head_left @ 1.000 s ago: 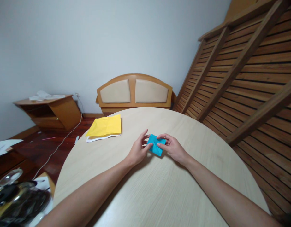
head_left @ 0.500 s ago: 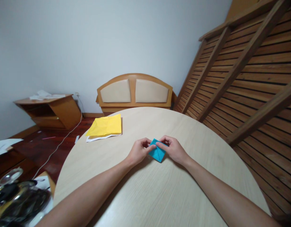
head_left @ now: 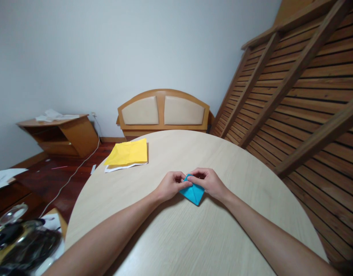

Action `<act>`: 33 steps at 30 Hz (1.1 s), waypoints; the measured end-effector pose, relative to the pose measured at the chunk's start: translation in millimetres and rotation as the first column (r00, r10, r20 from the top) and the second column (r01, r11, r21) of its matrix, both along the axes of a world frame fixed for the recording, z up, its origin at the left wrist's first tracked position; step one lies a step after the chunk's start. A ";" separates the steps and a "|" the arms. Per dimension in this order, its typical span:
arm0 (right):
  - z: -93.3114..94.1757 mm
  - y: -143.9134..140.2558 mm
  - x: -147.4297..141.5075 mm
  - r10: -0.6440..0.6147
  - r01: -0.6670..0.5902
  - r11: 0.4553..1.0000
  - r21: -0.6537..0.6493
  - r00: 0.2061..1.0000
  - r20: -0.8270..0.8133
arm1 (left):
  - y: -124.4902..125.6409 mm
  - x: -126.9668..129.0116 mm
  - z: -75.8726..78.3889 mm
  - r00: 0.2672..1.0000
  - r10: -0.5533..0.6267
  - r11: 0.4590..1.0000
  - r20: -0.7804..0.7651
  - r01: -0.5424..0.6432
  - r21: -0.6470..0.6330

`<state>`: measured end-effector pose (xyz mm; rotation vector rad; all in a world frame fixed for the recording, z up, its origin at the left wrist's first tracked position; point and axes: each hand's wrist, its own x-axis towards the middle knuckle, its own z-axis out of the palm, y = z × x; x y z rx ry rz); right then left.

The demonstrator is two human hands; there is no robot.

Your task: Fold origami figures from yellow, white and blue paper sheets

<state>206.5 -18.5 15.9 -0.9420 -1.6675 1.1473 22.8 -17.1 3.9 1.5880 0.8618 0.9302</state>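
A small folded blue paper point(head_left: 194, 194) with crease lines is held between my two hands over the middle of the round table point(head_left: 176, 237). My left hand point(head_left: 173, 185) pinches its left side, thumb on top and fingers curled behind. My right hand point(head_left: 206, 181) grips the upper right edge, its thumb pressed on the paper near the top corner. One corner of the paper points toward me. The fingertips beneath it are hidden.
Yellow paper point(head_left: 130, 151) lies over white sheets at the table's far left. Beyond stand a padded headboard point(head_left: 162, 111) and, leaning on the right, a slatted wooden frame point(head_left: 294, 99). A low desk point(head_left: 75, 134) with papers is at left; clutter point(head_left: 30, 245) sits lower left.
The blue paper has shifted slightly toward me and to the right, and shows a little differently tilted. Both hands moved slightly with it, keeping their grip.
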 end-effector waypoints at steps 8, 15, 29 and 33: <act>6.7 -4.0 -3.8 -0.065 0.066 0.996 0.058 0.997 -0.031 | -2.0 0.8 4.0 0.999 -0.024 1.000 0.033 0.024 0.006; 3.1 -4.5 -3.5 -0.060 0.060 0.995 0.074 0.998 0.007 | -4.4 1.1 4.8 0.999 -0.037 0.999 -0.030 0.038 0.031; 5.0 1.2 -1.4 -0.277 0.297 0.947 0.125 0.948 -0.158 | 0.5 0.1 3.8 0.998 0.053 0.995 0.016 -0.051 -0.085; 3.6 0.8 -3.5 -0.335 0.354 0.931 0.087 0.926 -0.177 | 0.6 1.7 2.0 0.997 0.045 0.990 0.066 -0.035 -0.138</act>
